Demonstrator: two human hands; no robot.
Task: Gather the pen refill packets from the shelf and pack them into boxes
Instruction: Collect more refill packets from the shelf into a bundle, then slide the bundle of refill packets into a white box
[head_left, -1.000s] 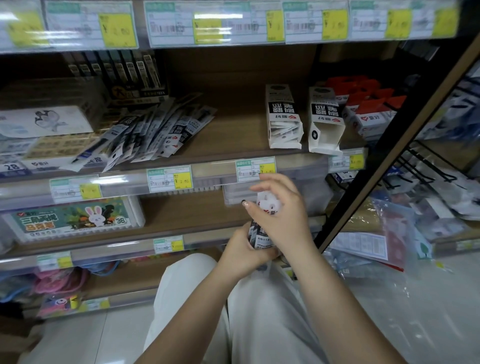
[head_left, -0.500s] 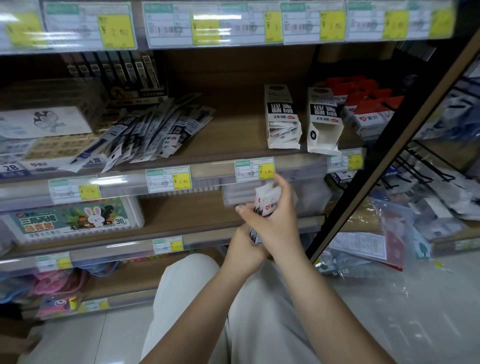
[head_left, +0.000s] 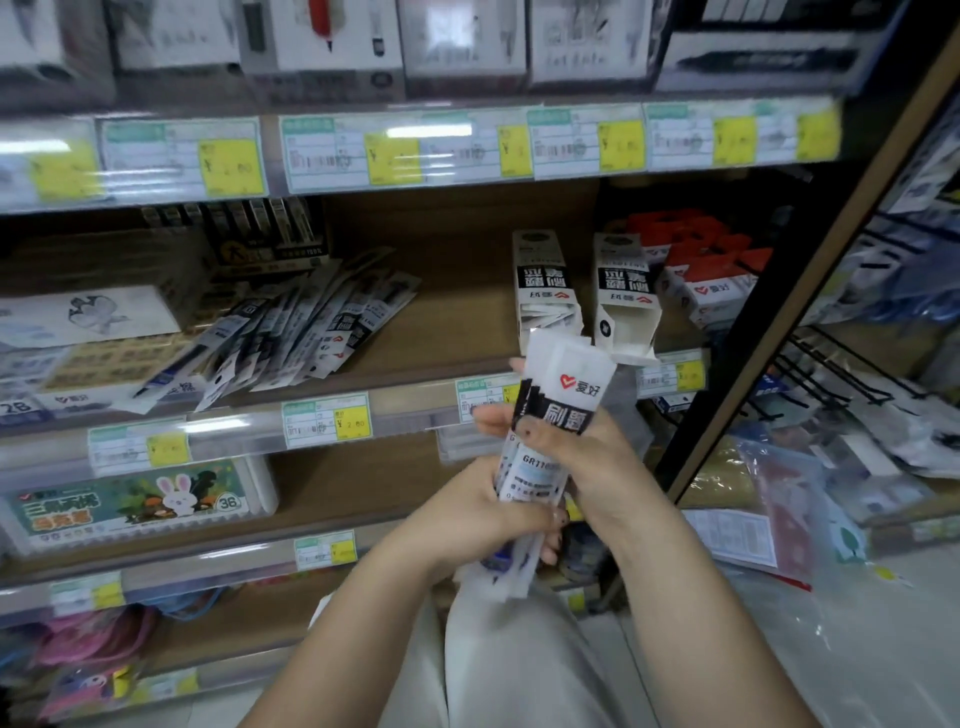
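A bundle of pen refill packets (head_left: 563, 379), white and black with a red heart logo, stands upright in front of the shelf. My left hand (head_left: 483, 514) grips its lower part. My right hand (head_left: 576, 457) holds its middle from the right, thumb across the front. On the wooden shelf (head_left: 447, 322), a fanned pile of loose refill packets (head_left: 306, 322) lies to the left. Two black-and-white boxes lie with open ends toward me: one (head_left: 545, 291) with packets inside, the other (head_left: 626, 296) with its flap hanging out and its inside hidden.
Red-and-white boxes (head_left: 701, 270) are stacked at the shelf's right end beside a dark upright post (head_left: 779, 291). A rabbit-print crayon box (head_left: 140, 504) sits on the lower shelf. Plastic bags (head_left: 779, 499) and a wire rack lie on the right. My pale trouser leg (head_left: 498, 670) is below.
The camera has tilted up, showing a higher shelf. Both hands have raised the bundle, and its printed front now faces me.
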